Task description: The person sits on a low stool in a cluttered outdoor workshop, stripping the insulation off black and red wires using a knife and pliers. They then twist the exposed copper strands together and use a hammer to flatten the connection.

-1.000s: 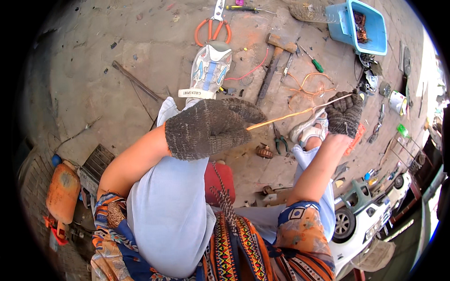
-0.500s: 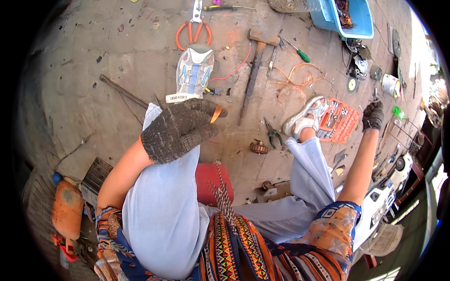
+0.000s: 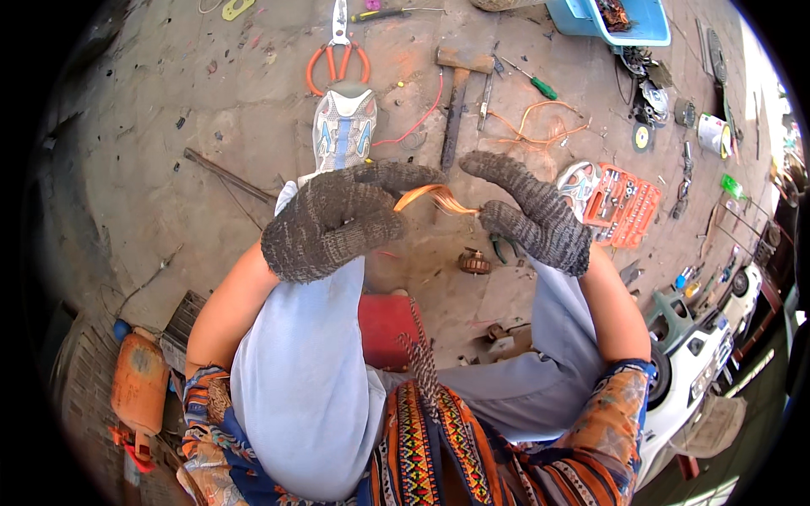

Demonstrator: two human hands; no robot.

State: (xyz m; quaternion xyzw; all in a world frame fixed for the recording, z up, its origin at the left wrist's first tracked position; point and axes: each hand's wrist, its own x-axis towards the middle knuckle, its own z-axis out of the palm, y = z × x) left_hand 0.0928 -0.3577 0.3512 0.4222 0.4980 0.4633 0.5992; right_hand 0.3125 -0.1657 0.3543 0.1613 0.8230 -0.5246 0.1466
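My left hand (image 3: pixel 337 221), in a dark grey knitted glove, pinches one end of a short curved bundle of copper wire (image 3: pixel 442 199) between thumb and fingers. The wire's other end reaches my right hand (image 3: pixel 540 215), also gloved, whose thumb and fingers are spread apart around that end. Whether the right thumb touches the wire, I cannot tell. Below the hands, a small round part wound with copper (image 3: pixel 474 262) lies on the ground. Dark-handled pliers (image 3: pixel 504 249) beside it are partly hidden by my right hand.
Ahead lie a hammer (image 3: pixel 458 93), orange-handled shears (image 3: pixel 339 63), a green screwdriver (image 3: pixel 540 86) and loose orange wire (image 3: pixel 531 126). A blue tub (image 3: pixel 582 21) stands far right. An orange socket set (image 3: pixel 629 207) and a metal tool (image 3: pixel 684 181) lie right. A red box (image 3: pixel 392 329) sits between my legs.
My right hand has come from the far right to the copper wire, leaving a metal tool on the ground there. My left hand still holds the wire, now showing more of its length.
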